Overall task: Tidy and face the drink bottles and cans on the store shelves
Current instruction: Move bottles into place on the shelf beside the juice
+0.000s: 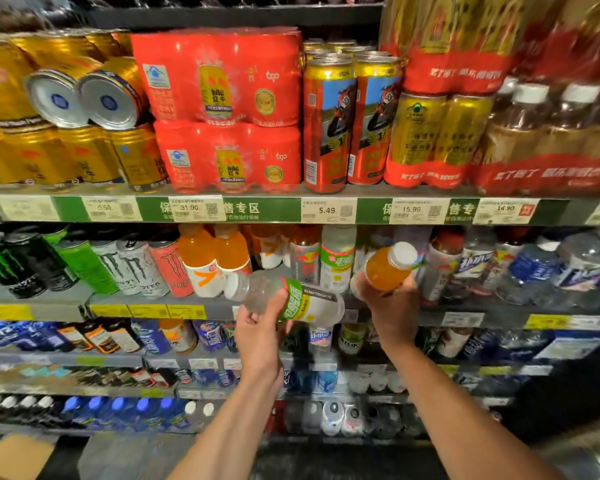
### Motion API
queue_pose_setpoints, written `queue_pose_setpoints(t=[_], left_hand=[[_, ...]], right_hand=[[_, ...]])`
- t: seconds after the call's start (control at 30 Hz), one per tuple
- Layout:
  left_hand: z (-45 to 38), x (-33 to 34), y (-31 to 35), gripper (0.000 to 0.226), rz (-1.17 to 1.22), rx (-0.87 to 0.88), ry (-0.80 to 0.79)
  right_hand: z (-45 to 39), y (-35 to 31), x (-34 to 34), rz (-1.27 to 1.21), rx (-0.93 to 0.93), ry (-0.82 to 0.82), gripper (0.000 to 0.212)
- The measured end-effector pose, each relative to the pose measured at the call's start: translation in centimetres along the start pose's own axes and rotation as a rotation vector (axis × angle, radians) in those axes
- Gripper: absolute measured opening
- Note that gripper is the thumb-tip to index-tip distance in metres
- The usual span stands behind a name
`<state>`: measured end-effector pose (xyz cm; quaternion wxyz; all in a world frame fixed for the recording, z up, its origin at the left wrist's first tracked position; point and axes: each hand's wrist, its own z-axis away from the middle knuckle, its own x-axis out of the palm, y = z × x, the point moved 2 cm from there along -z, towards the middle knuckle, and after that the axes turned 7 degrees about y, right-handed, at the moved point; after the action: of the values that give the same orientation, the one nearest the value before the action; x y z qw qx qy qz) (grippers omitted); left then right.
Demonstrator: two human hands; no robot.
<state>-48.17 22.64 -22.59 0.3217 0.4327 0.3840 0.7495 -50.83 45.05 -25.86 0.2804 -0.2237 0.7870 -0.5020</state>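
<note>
My left hand [257, 327] grips a clear bottle with a green and white label [291, 299], held on its side with the white cap pointing left, in front of the second shelf. An orange drink bottle [390, 265] with a white cap is in my right hand [392, 303], tilted with the cap toward the upper right. Both bottles are off the shelf. Behind them stand two upright orange bottles [208, 258] and a matching green-label bottle [336, 261].
The top shelf [274, 209] carries gold cans [84, 98], some lying on their sides, red multipacks [222, 109] and tall red cans [326, 123]. Monster cans [136, 265] fill the second shelf's left, blue-label water bottles [548, 268] its right. Lower shelves are packed with bottles.
</note>
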Motion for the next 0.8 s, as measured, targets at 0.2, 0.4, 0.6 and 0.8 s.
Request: queue_pose_setpoints(t=[0.2,0.4,0.6,0.8], left_hand=[[0.6,4.1,-1.3,0.043,-0.102,0.018,-0.127],[2.3,9.1,-2.3,0.057,-0.271,0.216,-0.086],[3.9,14.0,-3.7,0.060,-0.415,0.404,0.039],[3.8,17.4,-5.3,0.076,-0.655,0.527,0.194]], right_hand=[[2.1,-0.6,-3.7,-0.033,0.129,0.120,0.087],[1.1,0.3,-8.6,-0.026,0.180,0.092,0.078],[-1.4,3.3,-11.2,-0.065,0.244,-0.075,0.060],[-3.3,4.9,-11.5,-0.130,0.305,-0.165,0.059]])
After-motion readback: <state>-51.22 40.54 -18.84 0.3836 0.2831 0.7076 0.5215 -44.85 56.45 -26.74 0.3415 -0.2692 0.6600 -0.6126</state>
